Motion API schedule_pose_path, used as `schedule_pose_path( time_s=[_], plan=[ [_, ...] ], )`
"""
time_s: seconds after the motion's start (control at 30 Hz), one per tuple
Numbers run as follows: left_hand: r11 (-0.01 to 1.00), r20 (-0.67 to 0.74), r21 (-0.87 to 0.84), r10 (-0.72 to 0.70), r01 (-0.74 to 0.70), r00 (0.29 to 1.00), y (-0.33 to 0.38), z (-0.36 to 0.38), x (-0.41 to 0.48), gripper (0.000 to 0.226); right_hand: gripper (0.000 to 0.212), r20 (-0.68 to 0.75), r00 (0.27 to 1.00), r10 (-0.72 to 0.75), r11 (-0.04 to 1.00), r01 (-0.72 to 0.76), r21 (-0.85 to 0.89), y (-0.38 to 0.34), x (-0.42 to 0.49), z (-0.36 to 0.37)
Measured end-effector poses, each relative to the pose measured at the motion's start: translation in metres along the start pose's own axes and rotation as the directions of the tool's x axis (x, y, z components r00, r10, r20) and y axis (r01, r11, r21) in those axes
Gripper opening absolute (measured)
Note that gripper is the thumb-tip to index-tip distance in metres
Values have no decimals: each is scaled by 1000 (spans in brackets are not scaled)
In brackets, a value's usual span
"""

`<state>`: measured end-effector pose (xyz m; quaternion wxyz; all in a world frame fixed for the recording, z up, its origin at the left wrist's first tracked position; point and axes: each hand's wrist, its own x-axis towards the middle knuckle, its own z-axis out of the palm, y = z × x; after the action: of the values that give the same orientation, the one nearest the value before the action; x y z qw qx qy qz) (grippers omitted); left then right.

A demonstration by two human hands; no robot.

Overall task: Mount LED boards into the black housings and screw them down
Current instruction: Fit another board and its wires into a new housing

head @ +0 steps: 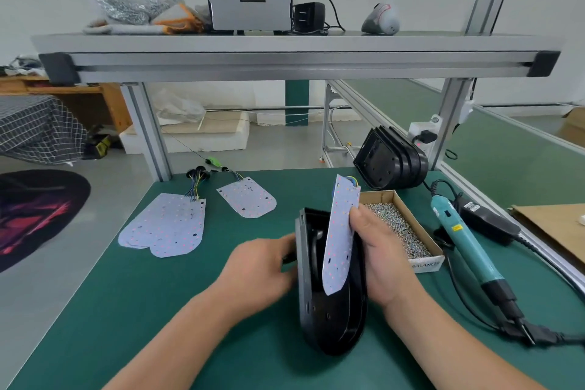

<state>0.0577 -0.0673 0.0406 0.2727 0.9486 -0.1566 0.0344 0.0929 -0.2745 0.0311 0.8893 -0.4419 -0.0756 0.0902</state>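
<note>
White LED board [340,231] is pinched upright in the right hand [380,250], thumb on its dotted face, its rounded lower end in front of the open black housing [329,310]. The left hand [262,266] (blurred) curls its fingers round the housing's left wall, holding it tipped on edge on the green desk [158,310]. Just right of the housing sits a cardboard box of screws [399,228], and beyond that box lies a teal electric screwdriver [465,241]. Behind the housing to the right stands a stack of housings [389,161]. Left of the housing lie a fanned pile of boards [164,225] and a single board [247,196].
</note>
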Motion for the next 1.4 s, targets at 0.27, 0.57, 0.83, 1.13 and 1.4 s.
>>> schedule_pose_path(
  time_s=[0.27,0.57,0.83,1.13,1.4],
  plan=[
    [957,-50,-247,-170,153,984,-16,8,7,13,19,-52,995,-86,996,85,-20,-14,-1,-3],
    [-109,286,-958,-454,266,844,-13,1,11,20,30,-28,993,-110,994,110,-2,-13,0,-1],
    [-538,121,-843,-201,-6,972,-15,1,11,21,22,-31,999,-27,999,26,-36,-2,-3,6],
    [214,-239,-963,-400,-164,885,-13,-14,13,9,27,31,999,8,998,-7,-62,-2,-5,12],
    [995,-229,-56,67,-81,971,-36,-15,1,50,35,32,999,-14,1000,14,-11,-8,-5,1]
  ],
)
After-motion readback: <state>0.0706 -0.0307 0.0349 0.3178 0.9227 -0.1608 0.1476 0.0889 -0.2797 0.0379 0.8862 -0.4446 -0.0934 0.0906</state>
